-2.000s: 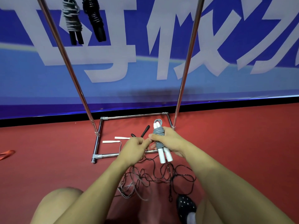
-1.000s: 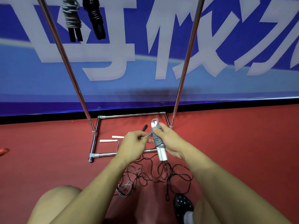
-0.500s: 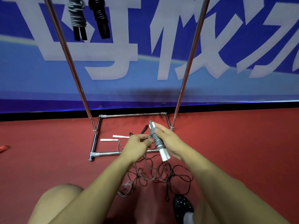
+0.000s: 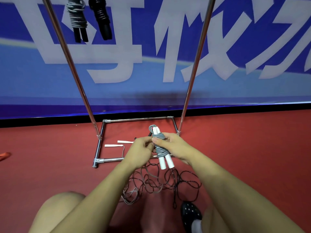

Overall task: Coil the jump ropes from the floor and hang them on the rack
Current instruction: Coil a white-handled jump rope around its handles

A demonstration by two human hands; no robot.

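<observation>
Head view, near to far. Nearest: bare knees and one black dotted shoe [image 4: 191,211] on the red floor [image 4: 252,148], crouched over a tangle of loose ropes [image 4: 161,184], dark and grey strands overlapping, not yet coiled. Just above: right hand [image 4: 175,147] closed around a grey jump rope bundle [image 4: 159,148], thumb pressed across the wraps; left hand [image 4: 140,151] pinched at the bundle's side, apparently securing the cord's tail, though the end itself hidden under fingers. Bundle upright, slightly tilted: two white handles side by side poking out below, grey cord wound tightly around their middle, a small loop standing at the top. Judged step: finishing the coil, nearly ready for hanging. Next move likely calls for a firm tuck, then a lift to the top bar, out of frame, loop kept open. Beyond: two loose white handles [image 4: 117,144] lying inside the rack base [image 4: 99,148]. Farther up, between chrome uprights [image 4: 72,64]: a grey coil [image 4: 76,15] and a black coil [image 4: 101,15] already hanging, blue banner [image 4: 252,91] behind.
</observation>
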